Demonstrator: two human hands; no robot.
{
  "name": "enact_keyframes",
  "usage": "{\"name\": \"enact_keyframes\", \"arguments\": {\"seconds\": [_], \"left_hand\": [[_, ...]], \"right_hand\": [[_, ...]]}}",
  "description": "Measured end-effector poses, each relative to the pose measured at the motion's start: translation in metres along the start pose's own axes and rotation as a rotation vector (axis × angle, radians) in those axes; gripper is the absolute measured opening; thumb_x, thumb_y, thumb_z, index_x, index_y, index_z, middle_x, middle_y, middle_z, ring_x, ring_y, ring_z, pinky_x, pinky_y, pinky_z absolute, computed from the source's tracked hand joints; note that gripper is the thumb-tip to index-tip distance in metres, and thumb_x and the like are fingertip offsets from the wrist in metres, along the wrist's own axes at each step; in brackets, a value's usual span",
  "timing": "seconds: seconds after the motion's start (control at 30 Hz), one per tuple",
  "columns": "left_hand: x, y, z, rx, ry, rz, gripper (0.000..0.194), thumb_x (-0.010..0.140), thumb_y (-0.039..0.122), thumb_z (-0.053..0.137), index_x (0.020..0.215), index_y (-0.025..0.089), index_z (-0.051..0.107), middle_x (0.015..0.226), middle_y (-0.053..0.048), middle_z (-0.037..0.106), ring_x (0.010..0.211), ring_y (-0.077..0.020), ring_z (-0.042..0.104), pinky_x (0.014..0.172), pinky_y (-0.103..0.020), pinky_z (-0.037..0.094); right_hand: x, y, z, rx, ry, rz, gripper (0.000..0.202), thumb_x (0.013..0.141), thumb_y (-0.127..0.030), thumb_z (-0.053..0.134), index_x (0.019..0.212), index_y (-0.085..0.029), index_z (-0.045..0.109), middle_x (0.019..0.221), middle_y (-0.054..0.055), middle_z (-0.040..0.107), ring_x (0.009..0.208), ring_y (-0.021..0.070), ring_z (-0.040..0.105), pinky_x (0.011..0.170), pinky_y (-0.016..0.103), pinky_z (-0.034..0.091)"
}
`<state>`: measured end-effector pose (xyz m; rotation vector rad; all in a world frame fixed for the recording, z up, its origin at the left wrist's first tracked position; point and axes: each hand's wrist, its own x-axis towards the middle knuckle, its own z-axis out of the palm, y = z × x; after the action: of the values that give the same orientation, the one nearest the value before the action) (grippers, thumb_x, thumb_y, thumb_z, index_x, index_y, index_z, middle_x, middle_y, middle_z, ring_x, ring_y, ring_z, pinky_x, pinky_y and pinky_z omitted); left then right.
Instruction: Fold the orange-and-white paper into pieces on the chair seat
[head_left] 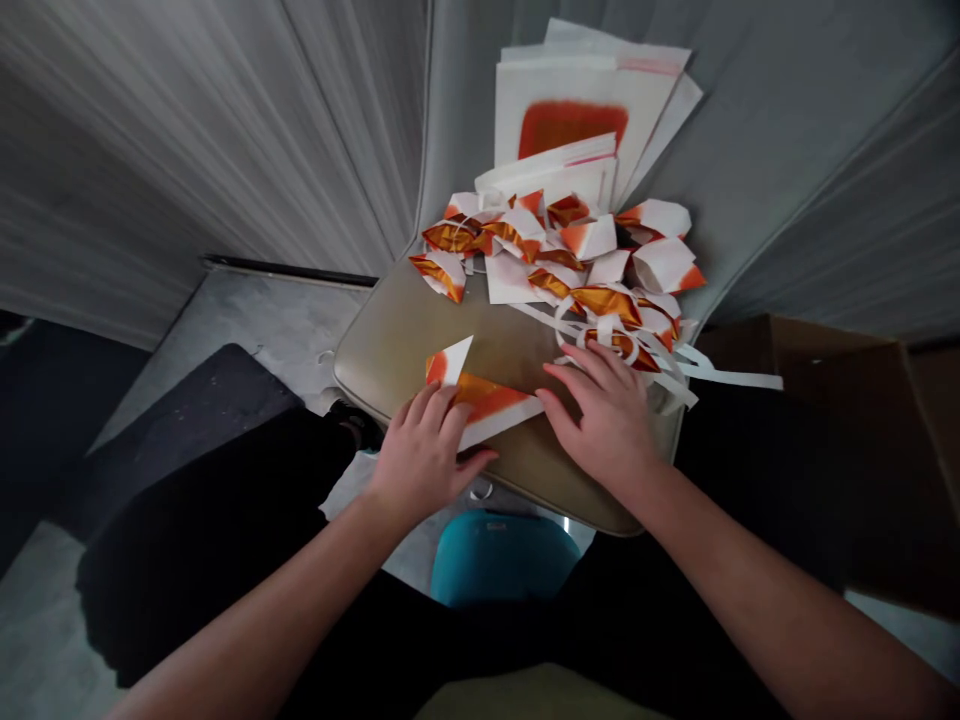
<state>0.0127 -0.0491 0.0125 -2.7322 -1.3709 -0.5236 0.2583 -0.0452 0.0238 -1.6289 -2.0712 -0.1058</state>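
A partly folded sheet of joss paper (491, 402), white with an orange and gold patch, lies near the front edge of the seat. My left hand (422, 445) rests on its left part, fingers stretched out and pressing it down, so that part is hidden. One white and orange flap (451, 362) sticks up beyond my fingertips. My right hand (604, 410) is open, its thumb at the paper's right corner and its other fingers spread beside white paper strips (731, 377). Behind the hands is a heap of folded gold and white paper ingots (607, 300).
Flat joss paper sheets (574, 125) lean against the backrest of the grey chair (390, 320). A teal stool (504, 560) shows below, between my legs. On the right stands a cardboard box (825, 345). Grey curtains (337, 120) hang behind.
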Motion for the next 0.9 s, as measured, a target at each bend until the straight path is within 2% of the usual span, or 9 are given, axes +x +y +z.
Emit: {"name": "enact_keyframes", "arguments": {"seconds": [0.07,0.2,0.37,0.43,0.57,0.67,0.8,0.9], "left_hand": [[0.0,0.002,-0.001,-0.007,-0.01,-0.014,0.056,0.086,0.057,0.073,0.116,0.011,0.062,0.127,-0.021,0.067,0.12,-0.0402,0.065,0.094,-0.053,0.06],[0.001,-0.002,-0.004,-0.003,-0.043,0.014,0.038,0.093,0.047,0.068,0.108,0.013,0.064,0.126,-0.019,0.069,0.12,-0.0389,0.067,0.097,-0.054,0.06],[0.001,-0.004,-0.005,0.009,-0.003,0.045,0.026,0.097,0.039,0.062,0.098,0.014,0.067,0.125,-0.018,0.071,0.119,-0.0388,0.069,0.098,-0.055,0.06],[0.002,-0.005,-0.004,0.005,0.023,0.052,0.024,0.098,0.036,0.061,0.097,0.013,0.068,0.123,-0.017,0.072,0.117,-0.0378,0.07,0.097,-0.055,0.061],[0.002,-0.004,-0.002,-0.012,0.089,0.067,0.022,0.099,0.032,0.059,0.094,0.014,0.07,0.119,-0.015,0.075,0.112,-0.0359,0.073,0.096,-0.055,0.061],[0.003,-0.004,0.001,-0.033,0.107,0.075,0.022,0.1,0.031,0.057,0.097,0.015,0.072,0.121,-0.014,0.075,0.114,-0.0353,0.072,0.098,-0.056,0.06],[0.006,-0.012,0.004,-0.072,0.051,0.136,0.027,0.102,0.033,0.055,0.099,0.015,0.074,0.125,-0.016,0.073,0.12,-0.0351,0.07,0.101,-0.056,0.059],[0.012,-0.023,0.004,-0.141,-0.021,0.182,0.027,0.102,0.034,0.055,0.101,0.017,0.075,0.129,-0.014,0.072,0.124,-0.0325,0.068,0.105,-0.052,0.058]], "right_hand": [[-0.005,-0.004,-0.006,0.008,0.027,-0.012,0.024,0.096,-0.033,0.064,0.112,-0.02,0.074,0.132,0.01,0.071,0.126,0.0353,0.061,0.105,0.056,0.047],[-0.011,-0.012,-0.017,0.086,0.046,-0.084,0.018,0.094,-0.028,0.066,0.11,-0.022,0.074,0.127,0.008,0.073,0.116,0.03,0.065,0.103,0.05,0.049],[-0.013,-0.013,-0.019,0.195,0.024,-0.196,0.019,0.093,-0.025,0.067,0.112,-0.022,0.071,0.123,0.008,0.074,0.114,0.0272,0.066,0.101,0.046,0.051],[-0.013,-0.012,-0.018,0.21,-0.014,-0.249,0.024,0.093,-0.026,0.069,0.116,-0.022,0.07,0.125,0.008,0.074,0.119,0.0281,0.064,0.103,0.046,0.051],[-0.005,-0.006,-0.015,0.144,-0.102,-0.388,0.036,0.094,-0.03,0.069,0.13,-0.024,0.066,0.141,0.009,0.066,0.136,0.0342,0.053,0.108,0.054,0.047],[0.01,-0.001,-0.013,0.099,-0.17,-0.484,0.037,0.097,-0.028,0.065,0.134,-0.026,0.064,0.145,0.008,0.064,0.141,0.0333,0.049,0.109,0.054,0.045],[0.028,0.002,-0.01,0.077,-0.268,-0.55,0.025,0.098,-0.022,0.062,0.12,-0.026,0.071,0.138,0.007,0.069,0.137,0.0309,0.053,0.109,0.054,0.044],[0.029,0.003,-0.01,0.088,-0.344,-0.563,0.026,0.095,-0.027,0.065,0.121,-0.025,0.071,0.135,0.008,0.07,0.134,0.0318,0.055,0.108,0.054,0.045]]}}
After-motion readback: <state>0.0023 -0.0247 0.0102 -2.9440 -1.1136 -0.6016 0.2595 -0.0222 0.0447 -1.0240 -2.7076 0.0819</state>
